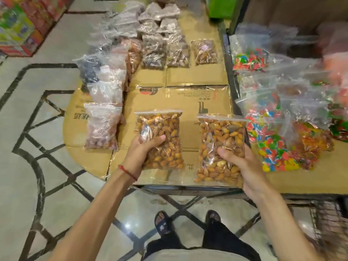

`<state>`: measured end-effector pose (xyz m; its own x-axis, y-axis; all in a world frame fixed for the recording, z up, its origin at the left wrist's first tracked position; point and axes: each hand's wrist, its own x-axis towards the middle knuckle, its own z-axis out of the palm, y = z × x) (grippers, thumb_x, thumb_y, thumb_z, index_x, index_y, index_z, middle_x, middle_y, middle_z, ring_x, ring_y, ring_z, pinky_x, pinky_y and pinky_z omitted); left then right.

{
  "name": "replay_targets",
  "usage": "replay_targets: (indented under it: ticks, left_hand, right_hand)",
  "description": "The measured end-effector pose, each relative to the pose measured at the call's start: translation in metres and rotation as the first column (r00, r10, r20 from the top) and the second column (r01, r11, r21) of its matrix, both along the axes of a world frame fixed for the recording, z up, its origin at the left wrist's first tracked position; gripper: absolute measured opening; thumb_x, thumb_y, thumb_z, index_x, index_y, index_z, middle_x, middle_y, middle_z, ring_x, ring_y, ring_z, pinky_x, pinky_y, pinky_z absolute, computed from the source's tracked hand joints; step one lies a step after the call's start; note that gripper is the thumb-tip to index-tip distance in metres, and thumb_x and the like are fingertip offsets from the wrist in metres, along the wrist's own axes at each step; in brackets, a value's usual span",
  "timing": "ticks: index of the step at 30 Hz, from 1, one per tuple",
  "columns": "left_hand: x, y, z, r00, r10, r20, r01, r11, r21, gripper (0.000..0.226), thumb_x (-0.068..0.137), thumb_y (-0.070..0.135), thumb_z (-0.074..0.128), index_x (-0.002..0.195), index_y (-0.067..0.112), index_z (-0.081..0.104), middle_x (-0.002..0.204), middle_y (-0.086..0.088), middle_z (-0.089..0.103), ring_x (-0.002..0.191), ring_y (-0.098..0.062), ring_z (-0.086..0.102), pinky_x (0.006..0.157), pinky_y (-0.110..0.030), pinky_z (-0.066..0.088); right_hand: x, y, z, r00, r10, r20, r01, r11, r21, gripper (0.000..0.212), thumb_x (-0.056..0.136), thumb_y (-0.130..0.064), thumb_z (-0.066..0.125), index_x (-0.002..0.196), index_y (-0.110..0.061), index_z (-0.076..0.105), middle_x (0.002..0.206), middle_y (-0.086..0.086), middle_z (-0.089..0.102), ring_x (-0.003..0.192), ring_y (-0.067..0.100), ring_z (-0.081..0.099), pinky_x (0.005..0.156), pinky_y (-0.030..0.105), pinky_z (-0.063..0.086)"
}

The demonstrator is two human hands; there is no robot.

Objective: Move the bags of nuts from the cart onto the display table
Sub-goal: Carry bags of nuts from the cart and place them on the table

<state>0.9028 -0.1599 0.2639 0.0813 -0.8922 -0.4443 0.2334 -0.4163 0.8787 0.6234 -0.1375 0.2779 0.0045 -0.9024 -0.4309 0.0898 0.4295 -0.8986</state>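
My left hand (140, 153) grips a clear zip bag of golden-brown nuts (160, 129) from below, holding it upright over the cardboard-covered display table (188, 102). My right hand (239, 164) grips a second, similar bag of nuts (220, 140) beside it, near the table's right front corner. Both bags hang just above the cardboard. One more bag of like nuts (205, 51) lies flat farther back on the table.
Bags of darker and reddish goods (102, 127) line the table's left side and back (154, 51). To the right stands a cart (310, 178) holding bags of colourful candy (271, 146). Patterned floor tiles lie on the left; my feet stand below the table's edge.
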Motion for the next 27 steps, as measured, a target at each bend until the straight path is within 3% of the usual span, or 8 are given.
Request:
replay_targets:
  ticks: [4,8,10,13,17,21,24,27]
  left_hand:
    - [-0.004,-0.027,0.0,0.999,-0.045,-0.008,0.044,0.999,-0.023,0.039,0.085,0.01,0.076,0.123,0.011,0.067,0.11,-0.013,0.078,0.098,-0.032,0.076,0.072,-0.036,0.063]
    - [-0.022,-0.05,-0.004,0.999,-0.047,-0.001,0.047,0.998,-0.03,0.055,0.076,0.017,0.086,0.127,0.008,0.066,0.116,-0.017,0.076,0.108,-0.039,0.073,0.091,-0.051,0.061]
    - [-0.034,-0.061,-0.006,0.999,-0.035,0.016,0.036,0.999,-0.029,0.046,0.078,0.016,0.086,0.121,0.012,0.069,0.115,-0.015,0.077,0.108,-0.038,0.073,0.094,-0.053,0.059]
    - [-0.054,-0.078,-0.007,1.0,-0.003,0.024,0.004,1.0,-0.018,0.032,0.087,0.008,0.078,0.117,0.015,0.069,0.112,-0.012,0.078,0.104,-0.032,0.075,0.088,-0.046,0.062]
    - [-0.069,-0.101,-0.009,1.0,-0.017,0.014,0.017,1.0,0.012,0.038,0.089,0.005,0.075,0.126,0.01,0.065,0.113,-0.013,0.078,0.104,-0.032,0.075,0.077,-0.039,0.064]
    - [-0.074,-0.128,-0.013,0.997,-0.055,-0.045,0.058,0.996,0.069,0.037,0.092,0.004,0.07,0.128,0.006,0.064,0.11,-0.014,0.078,0.099,-0.031,0.077,0.067,-0.036,0.063]
    - [-0.075,-0.157,-0.014,0.992,-0.103,-0.075,0.108,0.992,0.069,0.035,0.094,0.001,0.066,0.129,0.003,0.065,0.112,-0.016,0.078,0.096,-0.028,0.077,0.067,-0.035,0.063]
    - [-0.076,-0.192,-0.015,0.986,-0.153,-0.067,0.156,0.986,0.055,0.039,0.093,0.0,0.067,0.132,0.003,0.062,0.113,-0.015,0.077,0.095,-0.029,0.076,0.069,-0.038,0.062]
  right_hand:
    - [0.0,-0.012,0.002,1.0,-0.016,-0.009,0.016,0.999,-0.042,0.066,0.069,-0.032,0.088,0.13,-0.024,0.067,0.118,-0.001,0.08,0.111,0.019,0.077,0.099,0.045,0.059]
    - [-0.019,-0.031,-0.003,1.0,-0.018,-0.004,0.018,0.999,-0.049,0.067,0.067,-0.038,0.093,0.129,-0.03,0.068,0.122,-0.001,0.079,0.115,0.022,0.075,0.103,0.05,0.057]
    - [-0.033,-0.043,-0.006,1.0,-0.019,-0.009,0.019,0.999,-0.043,0.073,0.062,-0.046,0.096,0.128,-0.031,0.068,0.122,-0.001,0.079,0.116,0.023,0.075,0.106,0.054,0.055]
    - [-0.05,-0.062,-0.009,1.0,-0.013,-0.014,0.012,0.999,-0.033,0.081,0.063,-0.049,0.099,0.134,-0.029,0.065,0.124,-0.002,0.079,0.118,0.022,0.074,0.107,0.056,0.055]
    - [-0.06,-0.083,-0.009,0.999,-0.042,-0.003,0.041,0.999,-0.015,0.063,0.074,-0.031,0.093,0.13,-0.028,0.065,0.119,-0.003,0.08,0.112,0.02,0.077,0.102,0.052,0.059]
    - [-0.061,-0.102,-0.005,0.996,-0.083,0.023,0.083,0.997,-0.008,0.063,0.075,-0.028,0.09,0.132,-0.028,0.064,0.119,-0.003,0.08,0.11,0.02,0.077,0.096,0.048,0.062]
    - [-0.057,-0.12,-0.002,0.994,-0.105,-0.007,0.105,0.994,-0.022,0.051,0.076,-0.025,0.089,0.123,-0.028,0.068,0.114,-0.004,0.082,0.106,0.018,0.079,0.091,0.043,0.063]
    - [-0.052,-0.141,0.002,0.989,-0.149,-0.006,0.149,0.989,-0.01,0.055,0.071,-0.027,0.091,0.122,-0.027,0.07,0.114,-0.001,0.082,0.105,0.021,0.079,0.093,0.045,0.062]
